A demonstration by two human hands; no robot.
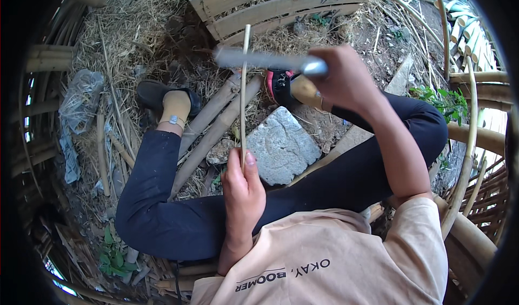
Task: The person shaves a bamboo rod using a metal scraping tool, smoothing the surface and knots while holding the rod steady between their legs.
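My left hand is closed around the lower end of a thin, pale bamboo stick, which points up and away from me. In my right hand is a knife, gripped by a handle that my fingers hide. A shiny metal collar shows beside the fist. The knife's blade is smeared by motion and crosses the stick near its far end; whether it touches the stick I cannot tell. Just right of my left hand lies a flat grey stone, between my legs.
Two bamboo poles lie on the ground between my feet. A slatted wooden crate stands ahead. Crumpled clear plastic lies at left, and cut bamboo is piled at far right. Bamboo rails stand along the right side.
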